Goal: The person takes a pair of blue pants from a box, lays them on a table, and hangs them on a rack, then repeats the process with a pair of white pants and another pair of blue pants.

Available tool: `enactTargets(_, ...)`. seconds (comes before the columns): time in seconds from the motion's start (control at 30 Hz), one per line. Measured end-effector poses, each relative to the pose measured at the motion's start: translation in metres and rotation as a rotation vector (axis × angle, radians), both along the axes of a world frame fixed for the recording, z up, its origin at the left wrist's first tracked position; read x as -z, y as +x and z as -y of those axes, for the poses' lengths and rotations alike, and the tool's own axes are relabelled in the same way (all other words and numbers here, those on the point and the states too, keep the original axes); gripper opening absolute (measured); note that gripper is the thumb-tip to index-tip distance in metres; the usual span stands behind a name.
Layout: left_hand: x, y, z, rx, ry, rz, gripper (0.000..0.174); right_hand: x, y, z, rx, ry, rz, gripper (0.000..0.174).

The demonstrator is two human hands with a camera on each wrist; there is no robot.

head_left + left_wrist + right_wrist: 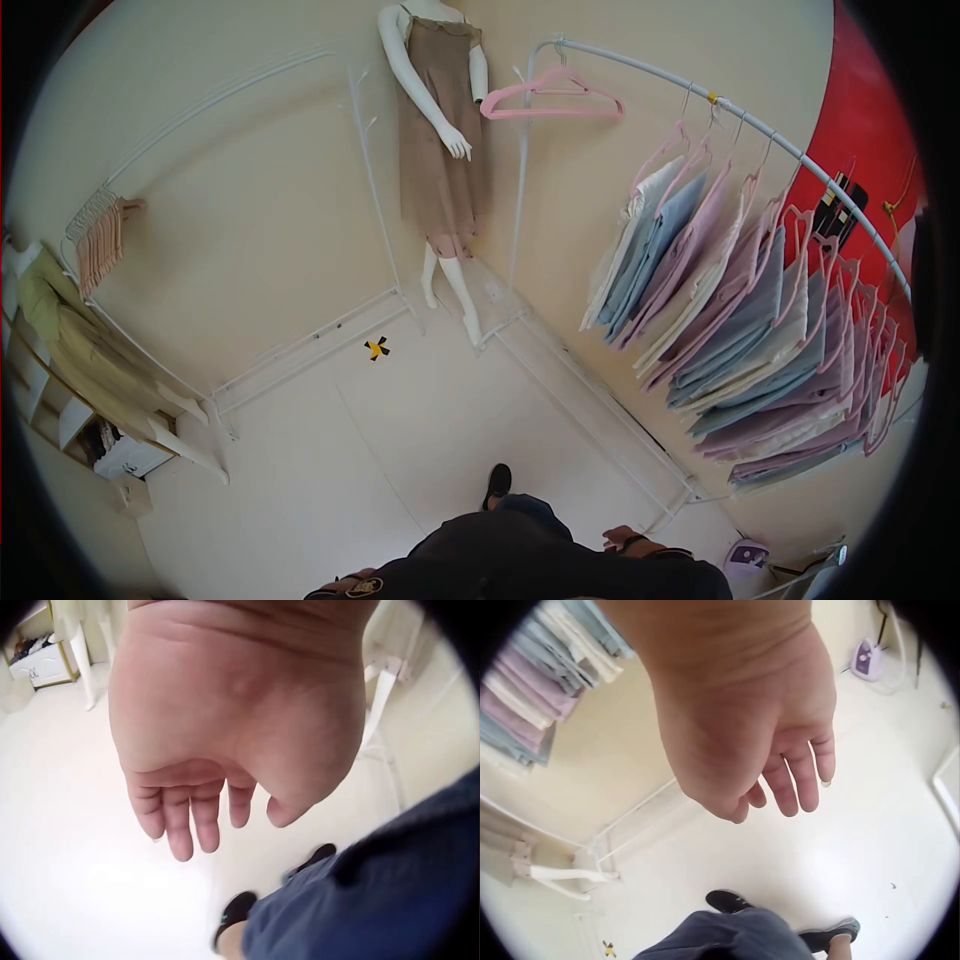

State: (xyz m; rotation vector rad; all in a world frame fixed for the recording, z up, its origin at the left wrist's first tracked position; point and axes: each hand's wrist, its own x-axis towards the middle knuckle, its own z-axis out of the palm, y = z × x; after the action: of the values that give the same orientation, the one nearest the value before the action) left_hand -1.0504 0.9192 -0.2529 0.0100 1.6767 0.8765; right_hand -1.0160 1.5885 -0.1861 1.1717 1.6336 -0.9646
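Note:
My left hand (232,712) hangs palm toward the camera in the left wrist view, fingers relaxed and nothing held. In the right wrist view my right hand (742,727) hangs likewise, its fingers loosely bent and bare. The floor lies below both hands. To the right in the head view, folded white, blue and pink garments (740,310) hang on pink hangers from a white rail (780,140). At that rail's far end hangs a bare pink hanger (550,113). The right hand is the nearer one to this rack.
A mannequin in a brown dress (440,130) stands in the corner. On the left, another rack (240,85) carries several light pink hangers (100,250) beside a mannequin in a green outfit (75,320). A yellow-black cross (376,348) marks the floor. A purple-white appliance (865,660) stands at right.

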Motion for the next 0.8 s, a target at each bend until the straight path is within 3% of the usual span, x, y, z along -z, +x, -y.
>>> enactTargets(0.07, 0.009, -0.025, 0.009, -0.049, -0.076, -0.081, 0.031, 0.007, -0.032, -0.018, -0.107, -0.088, -0.061, 0.037)
enactTargets(0.13, 0.006, -0.046, 0.005, -0.102, -0.146, -0.148, 0.031, 0.009, -0.083, -0.021, 0.088, -0.034, -0.069, 0.038)
enactTargets(0.2, 0.0, -0.093, -0.019, -0.151, -0.223, -0.227, 0.031, 0.027, -0.154, -0.03, 0.017, -0.049, -0.163, 0.033)
enactTargets(0.27, -0.03, -0.129, -0.036, -0.196, -0.297, -0.293, 0.032, 0.047, -0.23, -0.032, -0.188, -0.004, -0.381, 0.028)
enactTargets(0.3, -0.045, -0.167, -0.056, -0.638, -0.225, -0.107, 0.034, 0.127, -0.259, -0.062, -0.649, -0.014, -0.612, 0.024)
enactTargets(0.33, -0.076, -0.206, -0.081, -0.618, -0.159, -0.286, 0.037, 0.059, -0.306, -0.033, -0.45, 0.007, -0.677, 0.022)
enactTargets(0.37, -0.068, -0.24, -0.09, -0.556, -0.18, -0.4, 0.035, 0.013, -0.337, -0.01, -0.137, -0.051, -0.709, 0.021)
enactTargets(0.4, -0.12, -0.278, -0.119, -0.496, -0.198, -0.514, 0.036, -0.034, -0.368, 0.011, -0.099, -0.115, -0.8, 0.021)
enactTargets(0.47, -0.13, -0.347, -0.141, -0.523, -0.072, -0.552, 0.039, -0.049, -0.424, 0.025, -0.119, -0.142, -0.949, 0.021)
enactTargets(0.53, -0.157, -0.387, -0.16, -0.504, -0.042, -0.51, 0.04, -0.057, -0.444, 0.033, -0.128, -0.138, -0.936, 0.025)
enactTargets(0.8, -0.185, -0.573, -0.196, -0.339, 0.163, -0.66, 0.04, -0.108, -0.533, 0.033, -0.211, -0.024, -0.943, 0.033)
